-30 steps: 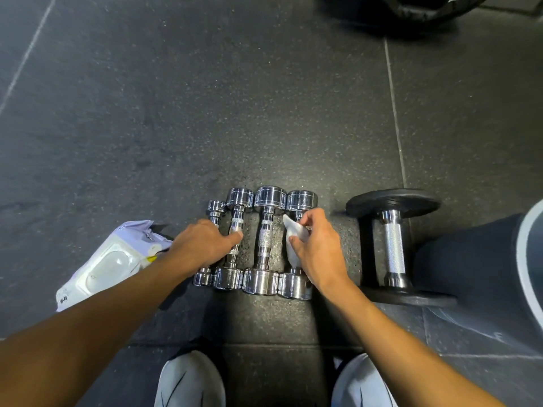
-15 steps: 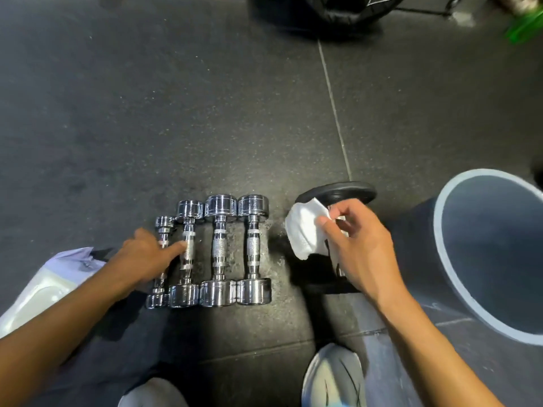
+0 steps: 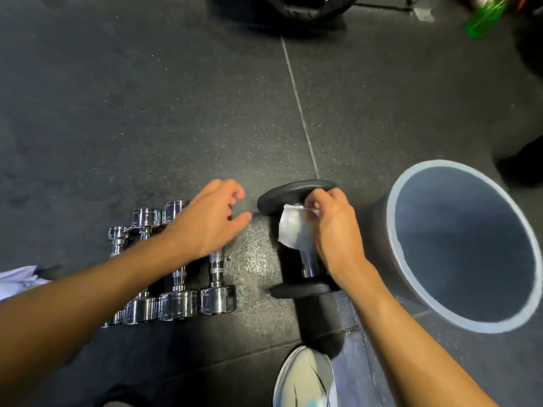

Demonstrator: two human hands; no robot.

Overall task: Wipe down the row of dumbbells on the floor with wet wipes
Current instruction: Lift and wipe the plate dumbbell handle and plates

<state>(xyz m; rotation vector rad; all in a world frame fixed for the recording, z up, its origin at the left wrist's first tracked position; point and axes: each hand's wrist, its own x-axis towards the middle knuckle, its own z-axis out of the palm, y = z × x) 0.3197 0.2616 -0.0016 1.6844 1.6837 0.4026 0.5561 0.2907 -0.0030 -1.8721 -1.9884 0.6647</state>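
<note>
Several small chrome dumbbells (image 3: 179, 301) lie side by side on the dark rubber floor at lower left. To their right lies a bigger dumbbell with black plates (image 3: 293, 193) and a chrome handle. My right hand (image 3: 335, 230) pinches a white wet wipe (image 3: 293, 227) over that handle, just below the far plate. My left hand (image 3: 211, 218) hovers above the far ends of the chrome dumbbells, fingers loosely curled and holding nothing, its fingertips pointing toward the black plate.
A grey bin (image 3: 396, 230) with a pale rim stands right of the black dumbbell. The wipes pack (image 3: 14, 280) lies at the left edge. My white shoe (image 3: 305, 380) shows at the bottom. A floor seam (image 3: 299, 107) runs away ahead. Dark gear sits at the top.
My right hand carried the wipe from the rightmost chrome dumbbell over to the black dumbbell's handle. My left hand lifted off the chrome dumbbells and moved right. The view shifted right.
</note>
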